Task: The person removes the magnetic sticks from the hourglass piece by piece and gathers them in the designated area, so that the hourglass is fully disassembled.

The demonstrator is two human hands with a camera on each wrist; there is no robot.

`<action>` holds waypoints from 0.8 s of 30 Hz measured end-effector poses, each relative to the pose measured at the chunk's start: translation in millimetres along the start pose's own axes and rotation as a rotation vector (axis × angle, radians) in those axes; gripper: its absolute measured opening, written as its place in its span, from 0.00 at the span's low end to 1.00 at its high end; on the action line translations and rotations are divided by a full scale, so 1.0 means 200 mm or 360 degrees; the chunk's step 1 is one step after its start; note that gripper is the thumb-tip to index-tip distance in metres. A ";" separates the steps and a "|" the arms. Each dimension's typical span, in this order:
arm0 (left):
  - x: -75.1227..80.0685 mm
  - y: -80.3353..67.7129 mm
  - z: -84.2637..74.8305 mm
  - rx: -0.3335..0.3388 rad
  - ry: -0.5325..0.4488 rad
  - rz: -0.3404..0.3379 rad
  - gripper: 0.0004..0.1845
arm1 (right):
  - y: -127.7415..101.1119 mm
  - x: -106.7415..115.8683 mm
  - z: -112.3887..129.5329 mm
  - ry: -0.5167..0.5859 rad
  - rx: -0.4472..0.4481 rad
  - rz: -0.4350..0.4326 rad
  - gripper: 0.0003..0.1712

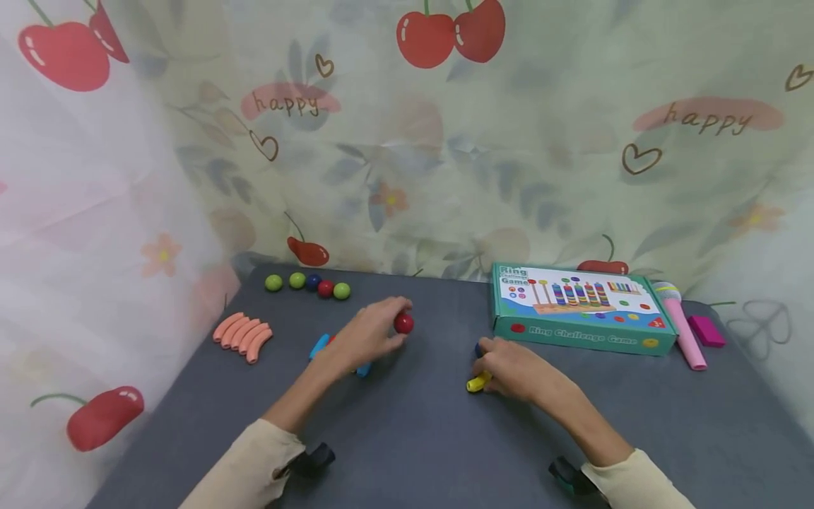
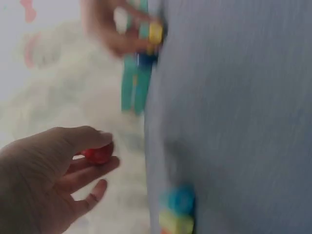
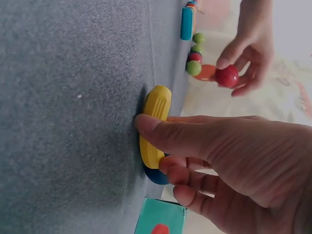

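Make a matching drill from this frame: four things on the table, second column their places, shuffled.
Things:
1. red ball
2. yellow piece
3. game box
4. pink curved pieces

Places:
A. far right of the table, lying flat
B. near the table's left edge
C. pinched in the left hand
D. under the right hand

Pairs: 1-C, 2-D, 3-A, 4-B
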State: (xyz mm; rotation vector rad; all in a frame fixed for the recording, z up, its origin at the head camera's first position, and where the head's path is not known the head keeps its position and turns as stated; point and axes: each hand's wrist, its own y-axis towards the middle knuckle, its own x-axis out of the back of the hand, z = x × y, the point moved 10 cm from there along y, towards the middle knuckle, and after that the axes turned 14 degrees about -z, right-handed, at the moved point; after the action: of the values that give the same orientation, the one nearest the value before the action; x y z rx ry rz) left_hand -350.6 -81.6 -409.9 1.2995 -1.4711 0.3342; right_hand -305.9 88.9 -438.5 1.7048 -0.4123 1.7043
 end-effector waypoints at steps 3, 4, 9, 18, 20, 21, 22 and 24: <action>0.09 0.08 0.17 -0.0037 0.0107 -0.0191 0.22 | -0.01 0.00 0.00 -0.0009 0.0001 -0.0015 0.10; 0.11 0.10 0.23 -0.0022 0.0142 -0.0234 0.20 | -0.01 0.00 0.00 -0.0013 0.0004 -0.0022 0.10; 0.11 0.15 0.49 0.0117 0.0299 -0.0276 0.16 | -0.02 -0.01 0.00 -0.0019 0.0012 -0.0032 0.10; 0.07 0.14 0.67 0.0195 0.0366 -0.0251 0.17 | -0.02 -0.01 0.00 -0.0024 -0.0041 0.0000 0.11; 0.07 0.14 0.67 0.0182 0.0377 -0.0249 0.18 | -0.02 -0.01 0.00 -0.0022 -0.0055 0.0008 0.11; 0.07 0.14 0.67 0.0177 0.0381 -0.0245 0.18 | -0.03 -0.01 -0.01 -0.0020 -0.0061 0.0012 0.11; 0.06 0.15 0.67 0.0171 0.0385 -0.0240 0.18 | -0.03 -0.01 -0.01 -0.0018 -0.0064 0.0014 0.11; 0.05 0.15 0.67 0.0158 0.0390 -0.0236 0.18 | -0.03 -0.02 -0.02 -0.0016 -0.0071 0.0024 0.11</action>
State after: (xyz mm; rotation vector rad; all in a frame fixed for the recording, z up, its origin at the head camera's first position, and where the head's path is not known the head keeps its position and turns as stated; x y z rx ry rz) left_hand -443.8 -180.5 -437.9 1.3855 -1.1585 0.4558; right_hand -304.7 94.6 -443.1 1.6829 -0.4656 1.6851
